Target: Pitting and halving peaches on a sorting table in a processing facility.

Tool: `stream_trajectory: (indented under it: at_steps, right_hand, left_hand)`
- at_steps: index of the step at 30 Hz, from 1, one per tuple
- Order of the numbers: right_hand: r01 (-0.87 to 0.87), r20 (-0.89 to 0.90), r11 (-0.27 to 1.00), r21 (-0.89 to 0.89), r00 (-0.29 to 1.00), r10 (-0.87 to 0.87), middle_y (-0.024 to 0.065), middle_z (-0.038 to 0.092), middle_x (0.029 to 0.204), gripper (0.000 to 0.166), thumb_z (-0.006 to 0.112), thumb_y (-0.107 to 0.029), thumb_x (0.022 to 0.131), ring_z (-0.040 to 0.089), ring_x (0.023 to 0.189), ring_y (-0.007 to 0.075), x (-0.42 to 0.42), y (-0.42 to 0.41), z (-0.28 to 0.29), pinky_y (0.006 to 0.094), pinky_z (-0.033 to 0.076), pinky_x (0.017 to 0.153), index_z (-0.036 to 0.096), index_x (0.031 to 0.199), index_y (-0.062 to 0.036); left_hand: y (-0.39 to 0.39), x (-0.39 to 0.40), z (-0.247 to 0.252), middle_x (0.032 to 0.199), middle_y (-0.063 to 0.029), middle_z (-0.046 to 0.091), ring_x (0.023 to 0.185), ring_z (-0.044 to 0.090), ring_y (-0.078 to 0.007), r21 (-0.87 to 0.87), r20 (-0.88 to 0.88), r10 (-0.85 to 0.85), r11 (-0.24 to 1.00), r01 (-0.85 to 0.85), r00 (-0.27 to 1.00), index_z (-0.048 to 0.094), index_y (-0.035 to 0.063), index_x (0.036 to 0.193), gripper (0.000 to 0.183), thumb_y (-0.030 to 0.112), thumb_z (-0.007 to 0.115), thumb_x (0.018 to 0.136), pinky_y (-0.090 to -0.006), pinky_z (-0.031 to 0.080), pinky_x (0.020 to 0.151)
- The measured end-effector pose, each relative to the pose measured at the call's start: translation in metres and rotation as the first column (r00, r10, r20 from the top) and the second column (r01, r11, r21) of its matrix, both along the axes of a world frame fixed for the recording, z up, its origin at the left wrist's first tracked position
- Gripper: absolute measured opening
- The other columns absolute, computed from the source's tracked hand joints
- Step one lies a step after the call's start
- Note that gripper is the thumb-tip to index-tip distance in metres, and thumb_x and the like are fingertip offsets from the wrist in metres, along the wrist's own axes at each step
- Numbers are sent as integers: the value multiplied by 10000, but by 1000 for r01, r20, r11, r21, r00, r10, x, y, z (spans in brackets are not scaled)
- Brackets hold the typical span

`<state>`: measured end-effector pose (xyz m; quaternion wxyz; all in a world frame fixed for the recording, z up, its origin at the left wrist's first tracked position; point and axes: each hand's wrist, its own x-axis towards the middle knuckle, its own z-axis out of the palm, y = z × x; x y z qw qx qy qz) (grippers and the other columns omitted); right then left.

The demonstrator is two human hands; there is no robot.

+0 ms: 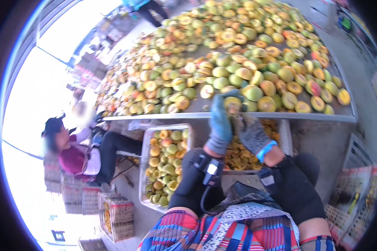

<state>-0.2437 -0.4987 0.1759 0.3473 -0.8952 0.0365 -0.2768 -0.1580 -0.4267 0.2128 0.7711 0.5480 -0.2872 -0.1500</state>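
Both my hands wear knit work gloves and meet at the near edge of a metal-rimmed table [226,116]. My left hand [220,122], in a blue-coated glove, is around the left side of a cut yellow-green fruit [233,105]. My right hand [253,131], in a grey glove with a blue cuff band, touches the same fruit from the lower right; its fingertips are blurred, and whether it holds a tool cannot be told. Halved peach-like fruits [267,103] lie heaped on the table beyond, many cut faces showing pits. Below my hands is a container of orange-yellow fruit pieces [243,157].
A white plastic crate [143,188] of fruit halves stands left of my knees. Farther left sits a co-worker [78,157] at the table, near stacked crates [116,216]. Another person [147,9] stands beyond the table. More crates [348,200] are at the lower right.
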Motion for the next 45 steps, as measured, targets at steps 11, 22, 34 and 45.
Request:
stream_trajectory:
  at_steps: [11,22,34,45]
  right_hand:
    - [-44,-227,999,-9,973,41,215,653,847,233,497,-207,924,620,796,409,-31,-17,-46,529,470,701,586,1054,-35]
    - [-43,-503,995,-91,864,-9,216,653,846,240,506,-216,919,621,795,410,-47,-26,-39,529,472,698,587,1055,-36]
    - [-103,-629,980,-170,777,-27,217,652,845,249,515,-226,913,622,795,411,-46,-24,-51,529,474,694,590,1057,-37]
    - [-117,-663,973,-198,747,-45,218,651,844,257,523,-234,907,622,794,413,-54,-16,-48,528,477,691,592,1059,-39]
  left_hand:
    - [5,9,-17,765,-54,623,660,575,-124,194,8,-36,980,34,999,636,8,889,472,381,371,1004,-255,471,633]
    - [11,20,12,687,-70,637,574,602,-147,421,-30,-296,863,280,955,648,-12,771,519,412,439,983,-267,490,591]
    - [21,9,22,636,-55,649,582,587,-105,494,12,-190,855,159,982,651,-10,701,380,287,563,922,-273,464,542]
    - [6,10,-4,768,-72,650,709,632,-185,-22,-84,-482,876,481,872,624,38,843,414,396,457,966,-302,508,669]
